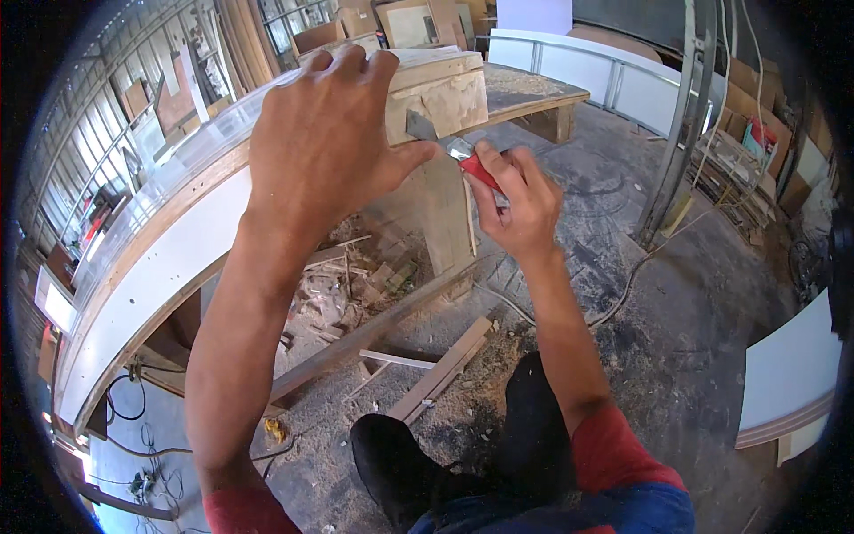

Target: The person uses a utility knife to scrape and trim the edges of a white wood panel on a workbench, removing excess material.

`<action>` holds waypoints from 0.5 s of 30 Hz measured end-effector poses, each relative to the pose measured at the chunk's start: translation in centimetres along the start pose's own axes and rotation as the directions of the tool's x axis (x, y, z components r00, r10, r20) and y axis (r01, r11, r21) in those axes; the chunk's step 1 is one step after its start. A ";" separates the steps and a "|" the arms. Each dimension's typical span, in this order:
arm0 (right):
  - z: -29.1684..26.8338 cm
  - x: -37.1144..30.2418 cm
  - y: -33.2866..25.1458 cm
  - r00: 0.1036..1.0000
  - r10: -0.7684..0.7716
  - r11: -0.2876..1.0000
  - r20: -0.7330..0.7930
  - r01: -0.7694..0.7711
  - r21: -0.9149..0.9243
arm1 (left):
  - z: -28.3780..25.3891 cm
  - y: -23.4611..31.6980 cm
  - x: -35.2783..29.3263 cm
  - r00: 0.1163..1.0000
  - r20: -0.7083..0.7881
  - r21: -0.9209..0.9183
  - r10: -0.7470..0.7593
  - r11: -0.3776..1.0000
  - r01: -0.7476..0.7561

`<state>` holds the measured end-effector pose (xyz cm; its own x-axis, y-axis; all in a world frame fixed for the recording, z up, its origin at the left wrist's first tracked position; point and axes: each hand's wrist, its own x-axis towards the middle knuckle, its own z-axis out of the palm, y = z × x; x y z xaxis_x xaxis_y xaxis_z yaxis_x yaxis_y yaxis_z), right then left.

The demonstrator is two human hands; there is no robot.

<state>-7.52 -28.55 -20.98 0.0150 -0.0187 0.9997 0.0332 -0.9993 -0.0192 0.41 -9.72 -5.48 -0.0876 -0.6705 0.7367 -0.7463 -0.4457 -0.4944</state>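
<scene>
A putty knife with a red handle (482,172) is in my right hand (523,198), the fingers closed round the handle. Its grey blade (422,125) lies against the front face of a pale wooden block (458,94) at the end of a long curved workpiece (156,254) with a white side. My left hand (320,142) rests over the top edge of this piece, fingers stretched out and thumb spread toward the blade. That thumb is close to the blade's lower edge; whether they touch I cannot tell.
Wood offcuts (342,294) and sawdust litter the floor under the workpiece. Loose strips (445,369) lie before my feet. A wooden-topped table (534,92) stands behind, a metal post (680,133) to the right. A cable (623,289) crosses the floor; a white curved panel (787,369) stands at far right.
</scene>
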 end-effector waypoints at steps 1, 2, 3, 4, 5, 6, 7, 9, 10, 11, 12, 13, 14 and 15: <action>0.4 -0.2 0.0 1.000 -0.001 1.000 -0.005 0.001 0.004 | 0.0 0.0 0.0 1.000 0.010 0.004 -0.009 1.000 0.009; 0.7 -0.4 0.1 1.000 -0.005 1.000 -0.029 0.005 -0.006 | 0.0 0.0 0.0 1.000 0.020 0.009 -0.018 1.000 0.018; 0.9 -0.4 0.1 0.999 -0.010 1.000 -0.054 0.009 -0.016 | -0.1 0.0 0.0 1.000 0.020 0.015 -0.017 1.000 0.017; 0.7 -0.3 0.0 0.998 -0.018 1.000 -0.056 0.017 -0.017 | 0.0 0.1 0.1 0.999 0.033 0.012 -0.035 0.999 0.034; 0.3 -0.2 -0.3 0.999 -0.015 0.999 -0.052 0.013 -0.048 | 0.0 0.2 0.2 0.998 0.047 0.009 -0.052 0.999 0.052; -0.2 0.1 -0.4 0.999 -0.013 0.997 -0.048 0.009 -0.079 | 0.0 0.2 0.3 0.998 0.040 0.009 -0.055 0.998 0.054; -0.5 0.5 -0.3 0.999 -0.014 0.997 -0.050 0.011 -0.071 | -0.1 0.2 0.2 0.999 0.026 0.029 -0.048 0.998 0.048; -1.9 1.5 0.3 0.994 -0.105 0.985 0.027 0.108 -0.135 | 0.1 0.1 0.0 0.999 0.015 0.041 -0.041 0.998 0.040; -2.3 1.9 0.8 0.994 -0.105 0.985 0.032 0.109 -0.136 | 0.4 0.1 0.0 0.999 -0.022 0.046 -0.032 0.998 0.033; -2.5 2.3 1.3 0.987 -0.153 0.977 0.051 0.159 -0.143 | 0.6 0.0 -0.1 0.998 -0.060 0.053 -0.024 0.998 0.027; -2.5 2.5 1.5 0.977 -0.201 0.967 0.069 0.209 -0.148 | 0.7 0.0 -0.2 0.998 -0.059 0.049 -0.027 0.998 0.030; -2.4 2.4 1.5 0.977 -0.201 0.967 0.068 0.209 -0.143 | 0.5 0.0 -0.1 0.999 -0.044 0.066 -0.022 0.998 0.025; -2.3 2.3 1.4 0.978 -0.200 0.970 0.052 0.205 -0.130 | 0.4 0.0 -0.1 0.999 -0.028 0.084 -0.017 0.996 0.019; -2.1 2.2 1.3 0.979 -0.199 0.973 0.035 0.201 -0.115 | 0.4 0.0 -0.2 1.000 -0.024 0.089 -0.019 0.996 0.021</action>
<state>-9.52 -29.93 -18.76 0.0432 0.1814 0.9825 -0.0799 -0.9796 0.1844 0.71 -9.84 -5.80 -0.0897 -0.6473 0.7570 -0.6864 -0.5106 -0.5179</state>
